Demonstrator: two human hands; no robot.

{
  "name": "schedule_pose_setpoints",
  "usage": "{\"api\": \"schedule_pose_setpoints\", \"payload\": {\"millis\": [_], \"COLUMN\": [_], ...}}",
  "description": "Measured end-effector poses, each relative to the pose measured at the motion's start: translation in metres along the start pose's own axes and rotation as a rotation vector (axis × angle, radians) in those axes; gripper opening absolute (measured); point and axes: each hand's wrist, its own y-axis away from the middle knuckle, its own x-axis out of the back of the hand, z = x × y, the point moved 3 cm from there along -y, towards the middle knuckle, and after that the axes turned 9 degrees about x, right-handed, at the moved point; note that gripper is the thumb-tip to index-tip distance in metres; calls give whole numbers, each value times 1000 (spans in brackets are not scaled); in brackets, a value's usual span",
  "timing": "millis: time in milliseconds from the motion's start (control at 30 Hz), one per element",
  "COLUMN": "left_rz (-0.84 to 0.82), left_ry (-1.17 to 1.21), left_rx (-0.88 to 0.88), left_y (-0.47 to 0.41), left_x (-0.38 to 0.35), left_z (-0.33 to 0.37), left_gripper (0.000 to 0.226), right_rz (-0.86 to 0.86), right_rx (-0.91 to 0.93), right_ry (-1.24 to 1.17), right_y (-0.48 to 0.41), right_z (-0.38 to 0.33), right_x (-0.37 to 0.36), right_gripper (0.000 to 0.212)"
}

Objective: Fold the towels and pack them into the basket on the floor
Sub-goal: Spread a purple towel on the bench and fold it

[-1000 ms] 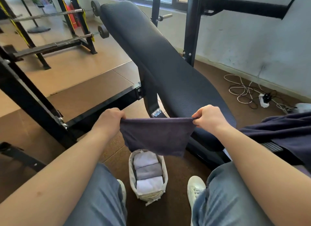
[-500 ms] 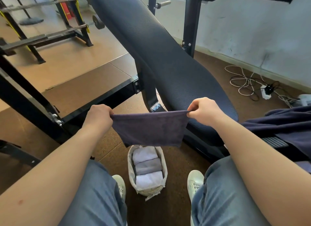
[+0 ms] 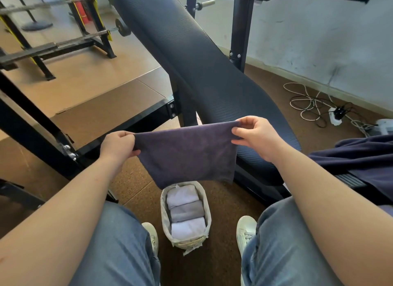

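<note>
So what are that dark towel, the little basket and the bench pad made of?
The towel: soft dark cloth, probably terry or microfibre; matt, fuzzy face, hangs limp.
The basket: seemingly woven straw or rope with a pale cloth liner; weave shows at its near end.
The bench pad: likely black vinyl over padding; fine ribbed texture, faint sheen.

Between left hand [image 3: 119, 145] at 9 o'clock and right hand [image 3: 257, 136] at 3 o'clock: towel [image 3: 187, 156], pinched at its top corners. Hangs in front of the bench pad [image 3: 202, 62] at 12 o'clock and above the far end of the basket [image 3: 164, 217] at 6 o'clock. In the basket, on the floor between left shoe [image 3: 152, 234] at 7 and right shoe [image 3: 245, 230] at 5: three folded towels [image 3: 185, 211], in a row from 12 to 6. On the floor at 2 o'clock: cables [image 3: 308, 102]. At 10 o'clock, well apart: barbell rack [image 3: 63, 41]. Beyond the right hand at 3 o'clock: heaped cloth [image 3: 361, 156].
</note>
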Motion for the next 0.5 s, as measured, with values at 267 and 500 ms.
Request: {"api": "schedule_pose_setpoints", "payload": {"millis": [267, 500], "left_rz": [-42, -240], "left_ry": [-486, -447], "left_rx": [-115, -291], "left_y": [5, 29], "left_x": [-15, -44], "left_z": [-5, 10], "left_gripper": [20, 32], "right_rz": [-108, -198], "right_rx": [97, 110], "right_ry": [127, 264], "right_y": [2, 6], "right_z": [-1, 2], "right_x": [-19, -50], "right_gripper": [12, 17]}}
